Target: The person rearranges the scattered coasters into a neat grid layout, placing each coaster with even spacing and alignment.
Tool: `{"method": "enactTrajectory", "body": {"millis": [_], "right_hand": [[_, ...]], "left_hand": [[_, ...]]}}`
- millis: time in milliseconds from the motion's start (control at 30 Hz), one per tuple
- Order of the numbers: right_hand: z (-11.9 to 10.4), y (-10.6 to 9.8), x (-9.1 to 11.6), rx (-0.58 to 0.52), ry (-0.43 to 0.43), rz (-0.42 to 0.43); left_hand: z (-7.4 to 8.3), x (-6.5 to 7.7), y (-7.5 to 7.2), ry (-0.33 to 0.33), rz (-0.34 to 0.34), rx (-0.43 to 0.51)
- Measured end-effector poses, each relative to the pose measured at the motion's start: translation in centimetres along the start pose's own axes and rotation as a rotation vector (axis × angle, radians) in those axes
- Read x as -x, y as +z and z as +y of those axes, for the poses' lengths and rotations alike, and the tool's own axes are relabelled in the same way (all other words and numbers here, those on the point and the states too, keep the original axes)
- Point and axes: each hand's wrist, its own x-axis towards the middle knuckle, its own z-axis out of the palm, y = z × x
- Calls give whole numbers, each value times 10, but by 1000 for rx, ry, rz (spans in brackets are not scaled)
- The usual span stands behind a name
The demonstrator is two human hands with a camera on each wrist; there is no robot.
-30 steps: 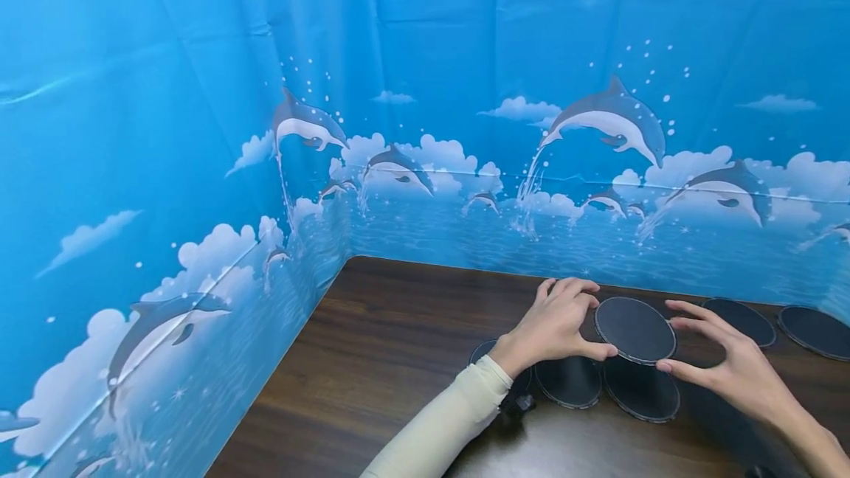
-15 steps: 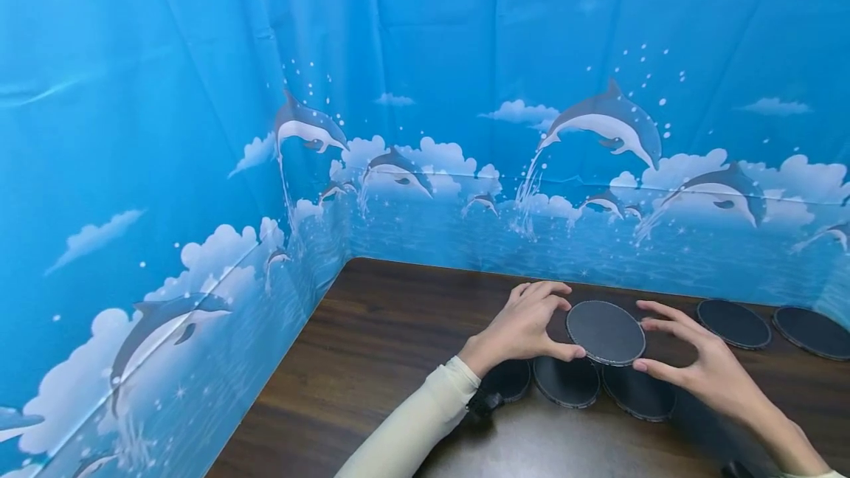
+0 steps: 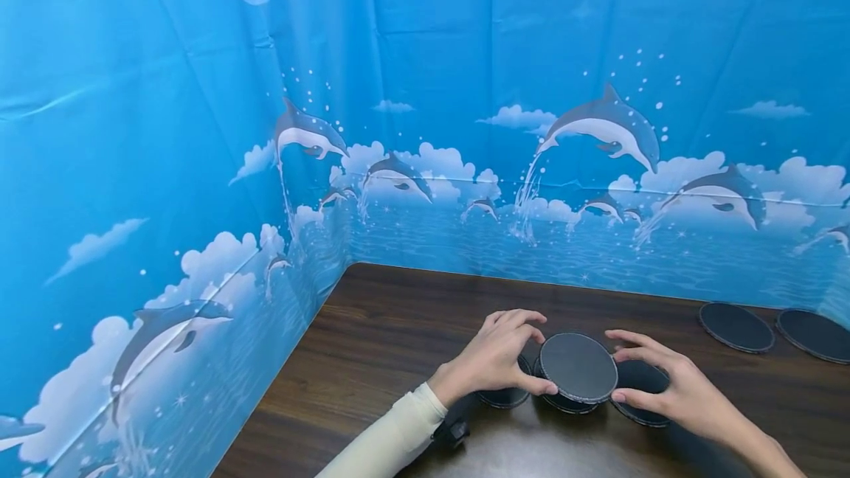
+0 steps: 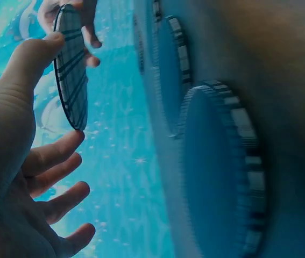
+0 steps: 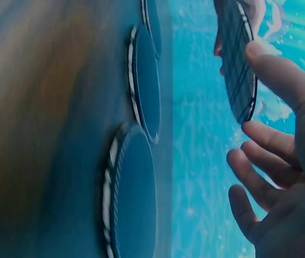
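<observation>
Both hands hold one round black coaster (image 3: 579,366) level, at opposite edges. The left hand (image 3: 494,356) pinches its left rim between thumb and forefinger, and the right hand (image 3: 684,386) does the same at the right. A plaid underside shows on the held coaster (image 4: 71,70) in the left wrist view, clear of the tabletop. Beneath it in the head view lies another coaster (image 3: 572,406), mostly covered. Coasters also lie to its left (image 3: 506,391) and right (image 3: 640,376), the latter partly behind the right thumb. The lower fingers of each hand are spread off the rim.
Two more black coasters, one nearer (image 3: 736,327) and one at the edge (image 3: 813,334), lie at the back right of the brown wooden table (image 3: 372,360). A blue dolphin-print sheet (image 3: 425,94) hangs along the table's back and left edges. A small black device (image 3: 454,430) is at the left wrist.
Both hands have carried the coaster left and toward the body, from over the right-hand coaster of the front row to over the middle one. The grip stays the same.
</observation>
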Motion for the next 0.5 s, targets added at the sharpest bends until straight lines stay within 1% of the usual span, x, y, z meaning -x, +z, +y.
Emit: {"method": "enactTrajectory", "body": {"millis": [100, 267, 367, 500], "right_hand": [[-5, 11, 2, 15, 17, -24], [-18, 35, 0, 12, 6, -46], [-24, 47, 0, -17, 2, -62], [-30, 57, 1, -81, 43, -114]], "left_hand": [[-4, 15, 4, -6, -7, 8], [-11, 39, 1, -18, -18, 11], [-15, 50, -3, -11, -22, 4], [-18, 61, -7, 12, -46, -2]]}}
